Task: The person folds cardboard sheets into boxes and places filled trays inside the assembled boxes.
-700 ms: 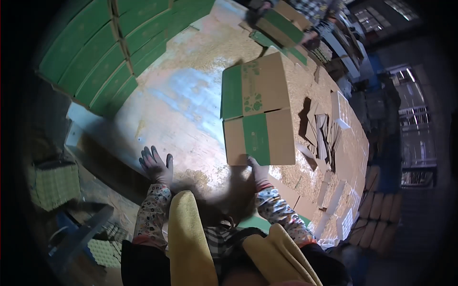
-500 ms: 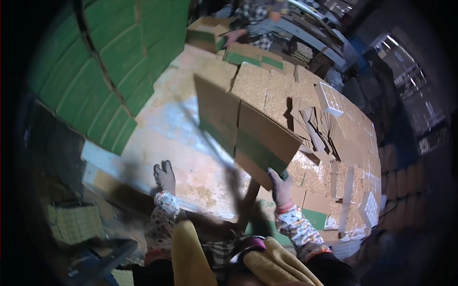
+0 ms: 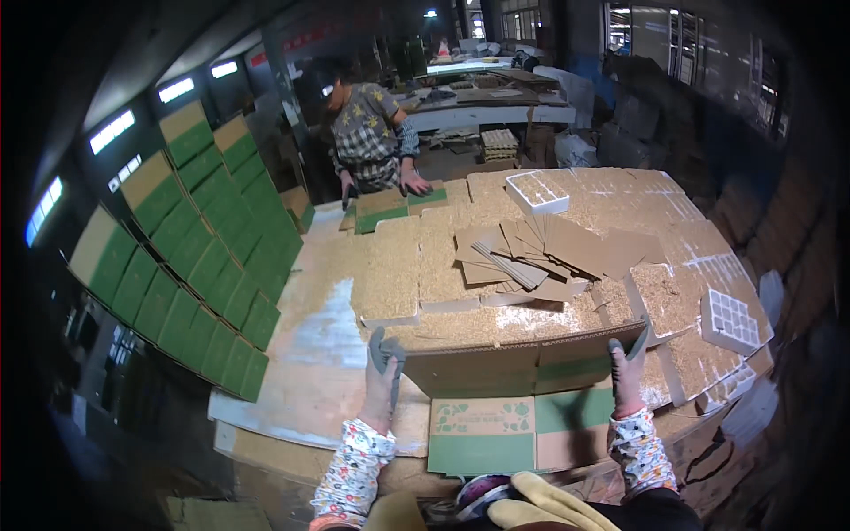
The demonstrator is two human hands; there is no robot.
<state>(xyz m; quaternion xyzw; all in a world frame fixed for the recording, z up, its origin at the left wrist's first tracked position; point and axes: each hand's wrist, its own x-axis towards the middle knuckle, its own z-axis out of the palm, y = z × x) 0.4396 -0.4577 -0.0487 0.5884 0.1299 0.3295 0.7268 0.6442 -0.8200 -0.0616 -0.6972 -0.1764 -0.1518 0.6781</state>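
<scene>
A flattened cardboard carton (image 3: 478,370), brown with a green band, stands on its long edge in front of me. My left hand (image 3: 384,372), in a grey-fingered glove, is closed on its left end. My right hand (image 3: 627,372) grips the right end in the same way. Just nearer to me, another flattened carton (image 3: 482,451), green and brown with a printed leaf pattern, lies flat on the table. Behind the held carton spread blocks topped with tan granular material (image 3: 390,274), and loose cardboard strips and sheets (image 3: 567,243) lie in a heap on them.
Stacked green-and-brown cartons (image 3: 212,257) rise along the left side of the table (image 3: 310,389). White grid trays (image 3: 538,193) (image 3: 733,323) sit at the back and right. Across the table a person (image 3: 372,133) rests both hands near another flattened carton (image 3: 385,211).
My left hand has come off the tabletop and now grips the carton's left end. The carton, held before by my right hand alone, has swung level. My view has tilted up.
</scene>
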